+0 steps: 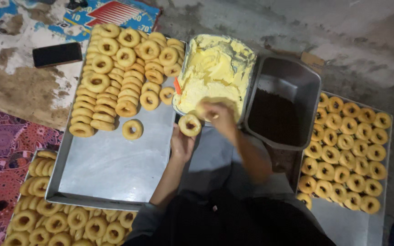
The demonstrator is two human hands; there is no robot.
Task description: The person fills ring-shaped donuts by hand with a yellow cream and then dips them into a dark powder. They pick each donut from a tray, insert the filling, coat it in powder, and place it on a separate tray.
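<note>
Head cam: we sit w/ the cream tub (215, 68) dead ahead as our landmark. Left hand (182, 145) is just below the tub's near edge, fingers clamped on a donut (190, 125) held up at the rim. Right hand (219, 116) is over the tub's near edge, blurred; fingers look bunched, maybe on a spreader, but we can't tell for sure. Left of the tub: a steel tray (115, 164) w/ plain donuts stacked at its far end, one loose ring nearer. Right of the tub: a dark bin (281, 109) of brown crumbs, then another donut tray (379, 218). Step looks like creaming the held donut. Next move prob needs an even coat and steady grip.
</note>
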